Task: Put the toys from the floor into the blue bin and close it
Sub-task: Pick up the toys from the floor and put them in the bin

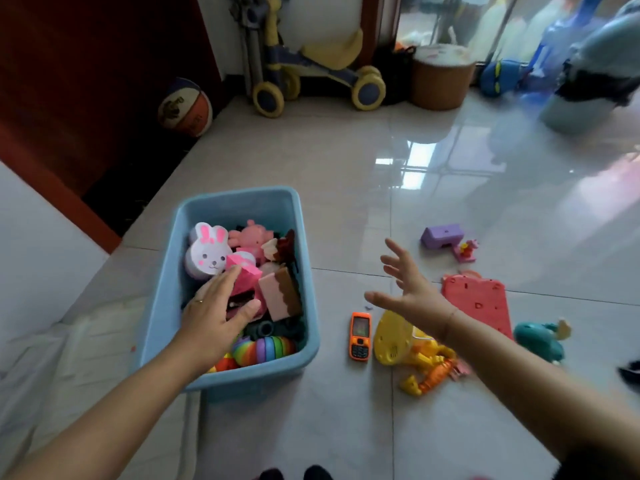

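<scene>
Toys already crowd the blue bin [166,292], which stands on the tiled floor [346,161] with no lid on it and none that I can find in view. The left hand [216,315] is down inside the bin, fingers curled loosely over a bright pink block [246,277] lying among the other toys beside a white rabbit-faced toy [207,252]; whether it grips the block or merely rests on it I cannot tell. The right hand [412,287] hovers spread wide and empty above the floor to the right of the bin, over the toys not yet gathered: an orange toy phone [360,336] nearest the bin's right wall, a yellow toy [393,336] just beside it, an orange lobster-like figure [434,375], a flat red-pink panel [478,303], a teal whale [540,341], and farther off a purple block [441,235] next to a small pink figure [465,251]. The risk I see is overfilling: the pile sits high toward the bin's far end, so the broad panel and the bulky yellow toy, dropped on top, could stand proud of the rim and stop a lid seating. A hurried grab with the open hand could also knock the phone sliding across the glossy tiles
</scene>
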{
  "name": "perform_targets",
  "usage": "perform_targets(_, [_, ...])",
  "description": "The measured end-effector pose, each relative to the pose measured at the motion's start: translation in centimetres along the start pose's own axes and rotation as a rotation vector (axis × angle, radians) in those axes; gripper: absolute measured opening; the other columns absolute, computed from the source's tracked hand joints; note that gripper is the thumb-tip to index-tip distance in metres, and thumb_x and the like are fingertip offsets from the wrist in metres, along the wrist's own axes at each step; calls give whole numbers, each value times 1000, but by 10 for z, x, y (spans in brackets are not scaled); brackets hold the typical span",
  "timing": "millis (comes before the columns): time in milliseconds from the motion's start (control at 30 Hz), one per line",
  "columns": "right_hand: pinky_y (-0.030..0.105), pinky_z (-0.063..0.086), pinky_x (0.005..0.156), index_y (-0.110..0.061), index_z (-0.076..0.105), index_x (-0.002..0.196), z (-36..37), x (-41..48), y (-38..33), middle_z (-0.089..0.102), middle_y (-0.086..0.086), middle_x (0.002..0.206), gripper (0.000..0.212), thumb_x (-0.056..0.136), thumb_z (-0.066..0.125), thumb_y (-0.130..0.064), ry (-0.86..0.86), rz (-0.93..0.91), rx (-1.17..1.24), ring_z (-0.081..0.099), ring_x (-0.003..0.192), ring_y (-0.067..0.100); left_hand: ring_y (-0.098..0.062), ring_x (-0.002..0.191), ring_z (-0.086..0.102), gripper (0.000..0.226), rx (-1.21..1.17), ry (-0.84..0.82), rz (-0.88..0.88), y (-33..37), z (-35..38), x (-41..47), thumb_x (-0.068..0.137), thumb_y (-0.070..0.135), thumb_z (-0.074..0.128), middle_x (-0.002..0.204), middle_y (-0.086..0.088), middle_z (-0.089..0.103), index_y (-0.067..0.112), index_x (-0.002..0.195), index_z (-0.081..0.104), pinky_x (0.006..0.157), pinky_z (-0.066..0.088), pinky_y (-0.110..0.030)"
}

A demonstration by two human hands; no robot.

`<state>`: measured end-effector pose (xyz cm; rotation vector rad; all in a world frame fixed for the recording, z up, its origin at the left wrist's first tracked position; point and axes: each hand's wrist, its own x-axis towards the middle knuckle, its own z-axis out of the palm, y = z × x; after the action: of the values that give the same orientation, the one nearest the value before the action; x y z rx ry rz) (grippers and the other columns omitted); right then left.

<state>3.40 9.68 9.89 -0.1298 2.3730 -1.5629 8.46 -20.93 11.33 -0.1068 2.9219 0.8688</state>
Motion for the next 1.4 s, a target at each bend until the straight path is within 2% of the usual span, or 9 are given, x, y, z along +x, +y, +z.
perform_targets(133, [28,32,103,-37,12,145,-42,-59,30,31,8,149,96,75,76,-26,127,80,8,31,136,15,-19,143,20,90,-21,-19,132,58,19,-7,74,73,34,155,1,26,22,148,25,117,18,-40])
perform_targets(300, [24,35,94,-32,13,147,-90,-123,69,30,10,149,99,73,77,-20,287,190,25,39,123,14,-19,145,15,97,46,-122,251,124,60,-11,68,75,25,157,1,21,23,149,19,118,12,-36])
perform_targets(433, [35,28,110,-30,15,146,-120,-156,99,29,11,150,96,74,77,-22,357,264,0,33,135,20,-20,146,12,78,155,-207,273,152,101,-10,87,63,40,158,3,17,26,150,14,117,12,-38])
perform_targets(533, [42,26,114,-30,13,147,-129,-165,121,24,9,153,98,73,78,-25,365,307,-63,26,140,24,-21,146,13,74,234,-253,249,157,128,-6,90,54,46,158,3,18,26,150,14,116,14,-38])
perform_targets(700, [41,23,115,-29,13,148,-109,-145,156,22,3,153,104,68,80,-30,309,314,-140,22,141,21,-22,143,21,79,255,-299,153,140,174,7,86,55,52,156,1,24,23,150,17,114,19,-38])
perform_targets(900, [47,21,114,-32,18,146,-117,-108,204,14,8,155,97,69,76,-42,543,515,-465,20,141,32,-25,142,23,99,260,-299,-69,98,217,28,75,43,73,155,-4,22,19,150,12,113,24,-38])
perform_targets(1100, [48,24,112,-37,23,144,-153,-75,245,1,6,155,91,69,76,-43,541,632,-482,30,133,39,-30,138,28,105,301,-363,-158,71,262,53,73,44,74,155,-7,19,25,150,6,109,33,-43])
perform_targets(1200, [47,29,110,-35,25,144,-157,-67,265,8,12,152,83,75,72,-40,542,712,-336,38,128,43,-30,136,30,92,281,-356,-154,69,277,61,79,39,70,154,-6,22,26,150,12,109,34,-42])
perform_targets(1400, [44,38,102,-27,31,140,-154,-66,269,43,25,126,76,77,72,-28,606,726,-272,52,111,44,-30,125,37,77,293,-283,-180,78,284,64,78,28,70,138,-10,37,19,142,28,99,41,-38])
